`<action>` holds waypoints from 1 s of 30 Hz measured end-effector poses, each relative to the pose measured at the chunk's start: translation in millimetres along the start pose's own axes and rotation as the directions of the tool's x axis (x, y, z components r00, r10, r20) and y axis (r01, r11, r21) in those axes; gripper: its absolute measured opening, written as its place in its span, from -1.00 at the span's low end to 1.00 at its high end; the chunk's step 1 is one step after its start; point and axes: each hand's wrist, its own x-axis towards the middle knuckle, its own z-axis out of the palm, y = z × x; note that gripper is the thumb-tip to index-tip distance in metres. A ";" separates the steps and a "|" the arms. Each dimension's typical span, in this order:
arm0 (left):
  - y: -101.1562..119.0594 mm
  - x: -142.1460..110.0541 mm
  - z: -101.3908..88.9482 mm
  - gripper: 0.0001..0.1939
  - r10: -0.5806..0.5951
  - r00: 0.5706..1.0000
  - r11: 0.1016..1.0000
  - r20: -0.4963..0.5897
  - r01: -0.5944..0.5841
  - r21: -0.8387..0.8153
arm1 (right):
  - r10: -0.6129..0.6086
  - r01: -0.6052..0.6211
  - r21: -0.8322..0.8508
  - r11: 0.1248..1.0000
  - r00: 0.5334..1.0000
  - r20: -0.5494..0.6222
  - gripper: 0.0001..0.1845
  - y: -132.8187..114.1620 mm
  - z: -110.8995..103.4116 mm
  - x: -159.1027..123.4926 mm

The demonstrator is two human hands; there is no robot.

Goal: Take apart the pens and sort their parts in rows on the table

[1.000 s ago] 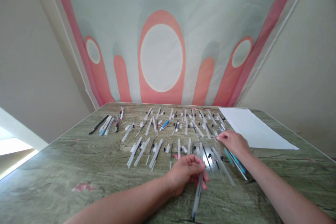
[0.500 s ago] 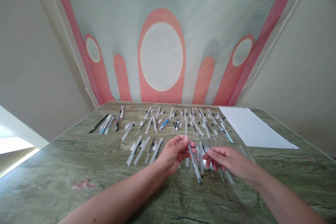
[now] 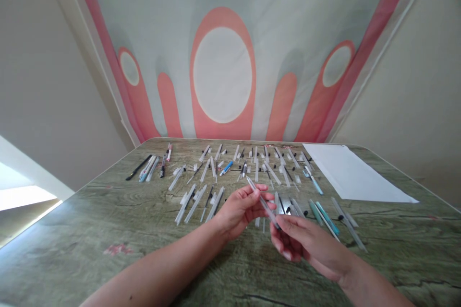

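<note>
Your left hand [image 3: 238, 211] pinches a clear pen [image 3: 265, 205] between thumb and fingers, holding it slanted above the table [image 3: 72, 268], with its pale tip pointing away from you. Your right hand [image 3: 308, 241] is at the pen's dark near end, fingers curled with the thumb against it; you can't tell whether they grip it firmly. Beyond your hands lie rows of loose pen parts and a blue pen [image 3: 226, 168]. Teal pens [image 3: 328, 218] lie just beside your right hand, with white paper [image 3: 355, 172] farther off.
</note>
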 end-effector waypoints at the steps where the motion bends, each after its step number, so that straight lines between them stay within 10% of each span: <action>1: -0.1 1.3 -2.6 -0.75 0.007 1.000 1.000 -0.023 -0.007 -0.015 | 0.004 -0.004 0.013 1.000 1.000 0.015 -0.66 0.1 -0.7 -0.2; 30: -7.0 -3.0 2.1 -0.81 -0.061 0.995 0.995 0.076 0.067 -0.076 | 0.013 -0.034 0.232 0.972 0.996 0.090 -0.69 11.7 -5.0 4.3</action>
